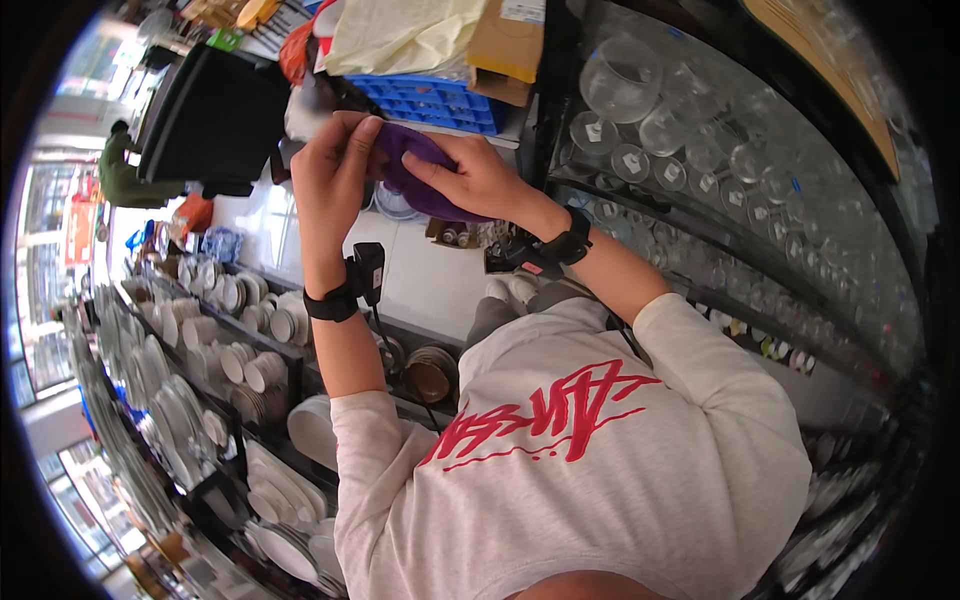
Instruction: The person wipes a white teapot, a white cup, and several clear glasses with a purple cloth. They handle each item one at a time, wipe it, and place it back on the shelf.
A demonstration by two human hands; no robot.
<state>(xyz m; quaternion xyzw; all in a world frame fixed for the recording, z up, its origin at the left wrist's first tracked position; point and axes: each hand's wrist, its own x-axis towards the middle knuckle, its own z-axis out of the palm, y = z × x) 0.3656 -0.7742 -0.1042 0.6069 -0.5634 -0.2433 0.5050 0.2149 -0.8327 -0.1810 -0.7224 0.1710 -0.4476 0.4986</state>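
Observation:
A purple cloth [420,176] is held up in front of me between my two hands. My left hand [337,161] pinches at its left edge, thumb raised and fingers curled partly behind it. My right hand [480,176] grips the right side, with the thumb lying across the front and the other fingers mostly hidden behind. Whether anything else sits inside the fold of the cloth cannot be seen. Black straps with small boxes and cables circle both wrists.
Glass shelves [660,180] with many stemmed glasses run along my right. Racks of white plates and bowls [255,367] stand at my left. Ahead are a blue plastic crate [427,101], a cardboard box [506,49] and a black bin-like object [214,116]. A person in green [124,169] is farther off.

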